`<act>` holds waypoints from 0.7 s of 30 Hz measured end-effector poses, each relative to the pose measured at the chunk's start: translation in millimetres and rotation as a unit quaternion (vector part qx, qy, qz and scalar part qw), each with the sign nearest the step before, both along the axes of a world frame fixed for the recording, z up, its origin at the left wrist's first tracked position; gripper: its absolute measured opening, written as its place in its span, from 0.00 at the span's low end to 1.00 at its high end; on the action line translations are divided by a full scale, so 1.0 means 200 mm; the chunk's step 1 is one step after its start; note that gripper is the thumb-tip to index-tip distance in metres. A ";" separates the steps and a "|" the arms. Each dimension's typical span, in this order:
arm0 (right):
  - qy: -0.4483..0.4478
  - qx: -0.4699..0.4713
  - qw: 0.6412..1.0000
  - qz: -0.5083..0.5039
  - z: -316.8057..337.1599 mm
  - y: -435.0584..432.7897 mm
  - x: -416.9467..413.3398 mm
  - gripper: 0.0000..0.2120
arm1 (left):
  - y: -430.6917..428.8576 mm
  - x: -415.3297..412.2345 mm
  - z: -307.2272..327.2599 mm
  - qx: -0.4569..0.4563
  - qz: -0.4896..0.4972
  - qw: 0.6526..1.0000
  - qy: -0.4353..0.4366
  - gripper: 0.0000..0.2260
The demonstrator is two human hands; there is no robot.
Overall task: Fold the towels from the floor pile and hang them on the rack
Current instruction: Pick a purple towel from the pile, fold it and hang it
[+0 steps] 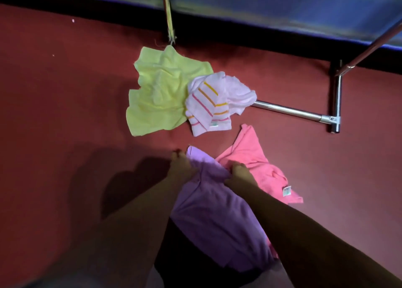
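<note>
Both hands are on the purple towel (214,211), which drapes from them toward the camera over the red carpet (65,113). The left hand (180,164) closes its fingers on the towel's upper left edge, just below the pointed corner that sticks up beside it. The right hand (238,172) pinches a bunched fold of the same towel a little to the right, its fingers curled shut around the cloth. Just right of the purple towel, and partly tucked under it, the pink towel (254,155) lies crumpled on the carpet with a small label showing near its lower right edge. Beyond the purple towel, farther from the camera, the white striped towel (213,105) sits in a loose heap, its orange and pink stripes facing up, overlapping the right edge of the yellow towel (158,96), which is spread out rumpled to the left. The striped towel covers the near end of a chrome bar of the rack (289,111), whose base lies on the carpet up and right of the purple towel.
</note>
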State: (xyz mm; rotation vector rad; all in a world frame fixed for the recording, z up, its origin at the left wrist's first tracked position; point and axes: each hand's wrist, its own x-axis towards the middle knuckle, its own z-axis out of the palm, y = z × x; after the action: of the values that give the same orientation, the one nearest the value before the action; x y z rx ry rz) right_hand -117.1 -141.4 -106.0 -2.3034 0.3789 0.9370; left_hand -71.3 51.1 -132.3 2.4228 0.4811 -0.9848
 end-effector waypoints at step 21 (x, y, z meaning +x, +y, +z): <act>-0.162 0.051 0.980 -0.101 0.85 -0.20 0.02 0.10 | -0.15 0.12 1.22 -0.327 -0.003 0.943 -0.065 0.02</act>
State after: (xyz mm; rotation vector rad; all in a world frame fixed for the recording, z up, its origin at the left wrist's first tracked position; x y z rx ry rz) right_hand -112.6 -182.2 63.8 -2.2241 0.4043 0.4609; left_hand -48.0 20.5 110.7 1.8665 0.0720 -0.8128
